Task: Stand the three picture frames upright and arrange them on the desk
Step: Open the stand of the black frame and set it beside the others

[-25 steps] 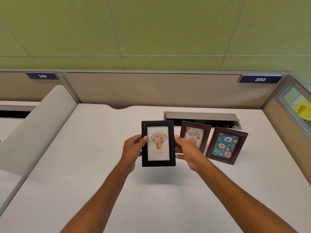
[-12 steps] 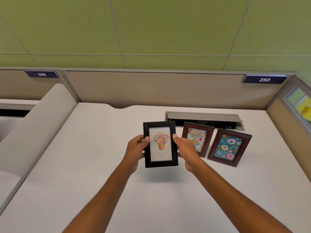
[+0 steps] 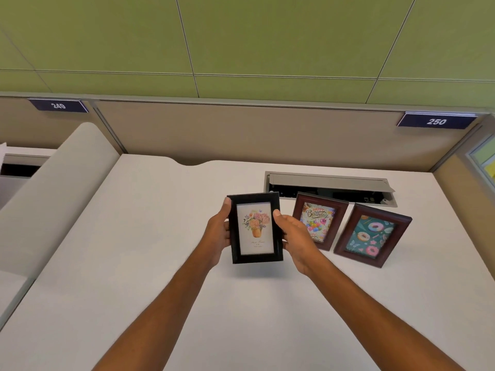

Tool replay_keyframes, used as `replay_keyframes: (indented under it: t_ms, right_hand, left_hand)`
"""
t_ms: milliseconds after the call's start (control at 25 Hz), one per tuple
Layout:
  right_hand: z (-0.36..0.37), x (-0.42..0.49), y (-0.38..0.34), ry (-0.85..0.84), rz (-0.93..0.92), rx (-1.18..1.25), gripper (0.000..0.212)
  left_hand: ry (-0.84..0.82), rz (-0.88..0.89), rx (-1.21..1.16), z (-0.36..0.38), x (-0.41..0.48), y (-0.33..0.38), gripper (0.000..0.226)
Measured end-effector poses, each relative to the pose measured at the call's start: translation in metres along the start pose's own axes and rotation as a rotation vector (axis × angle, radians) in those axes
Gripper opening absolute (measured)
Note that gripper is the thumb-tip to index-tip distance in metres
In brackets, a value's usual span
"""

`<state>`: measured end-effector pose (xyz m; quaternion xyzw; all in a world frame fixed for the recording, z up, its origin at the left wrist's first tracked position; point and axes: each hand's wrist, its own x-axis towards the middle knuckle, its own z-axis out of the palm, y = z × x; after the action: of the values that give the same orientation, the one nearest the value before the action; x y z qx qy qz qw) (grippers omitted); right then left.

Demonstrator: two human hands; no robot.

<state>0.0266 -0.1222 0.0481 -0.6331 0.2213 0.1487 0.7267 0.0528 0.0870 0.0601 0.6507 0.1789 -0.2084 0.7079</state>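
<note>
White cubicle desk (image 3: 134,263), green wall behind: last frame going in.
Left hand (image 3: 218,231) and right hand (image 3: 293,234) are gripping the black flower-print frame (image 3: 254,228) upright, hovering left of two standing brown wooden frames (image 3: 372,235).

Two bare forearms reach forward from bottom edge, converging on black frame (image 3: 255,228). Left hand (image 3: 218,231) clasps frame's left edge, thumb along upper left border, fingers hidden behind. Right hand (image 3: 293,234) clasps frame's right edge, thumb tip pressed on front border near top, fingers hidden behind. Both wrists straight, palms facing each other across frame.
</note>
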Motion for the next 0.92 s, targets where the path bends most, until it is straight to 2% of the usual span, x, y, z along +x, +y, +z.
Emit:
replay_keyframes:
  t_ms: [160,440,560,760,840,920]
  right_hand:
    - [-0.002,0.011,0.004,-0.025,-0.012,-0.008,0.049]
    - [-0.004,0.026,0.004,-0.025,-0.006,0.017,0.040]
    - [-0.002,0.030,0.003,-0.015,-0.008,0.015,0.036]
    - [-0.001,0.018,0.034,0.170,0.011,-0.145,0.047]
    - [-0.004,0.007,0.056,0.155,0.066,-0.235,0.060]
    - [-0.009,0.001,0.073,0.125,0.122,-0.294,0.062]
  left_hand:
    - [0.039,-0.015,-0.008,0.006,0.014,0.007,0.077]
    - [0.129,0.045,0.020,0.026,0.041,0.010,0.058]
    - [0.127,0.069,-0.007,0.034,0.055,0.009,0.056]
    - [0.080,0.102,-0.006,0.036,0.082,0.006,0.055]
    - [0.084,0.107,-0.014,0.036,0.092,0.007,0.054]
    - [0.082,0.107,-0.006,0.036,0.101,0.006,0.053]
